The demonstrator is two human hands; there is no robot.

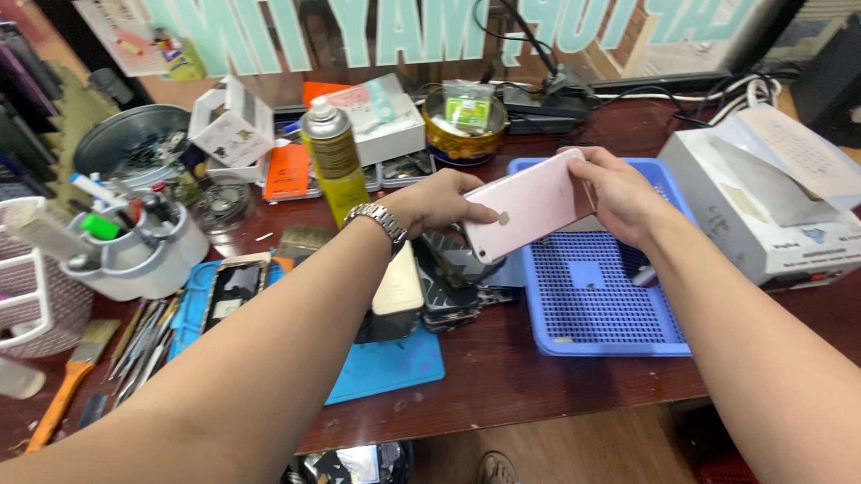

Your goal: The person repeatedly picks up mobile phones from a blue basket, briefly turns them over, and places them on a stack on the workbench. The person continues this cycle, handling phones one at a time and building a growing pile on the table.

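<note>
Pink phone (529,206), back up, tilted.

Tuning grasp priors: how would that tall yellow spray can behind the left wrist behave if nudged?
The spray can stands upright, tall and narrow, so it probably tips easily. Its round body would likely roll once down. The smooth metal top suggests it is stiff and maybe a bit slippery.

One head-worn camera looks steeply down and forward, close over the cluttered wooden table (541,375).
</note>
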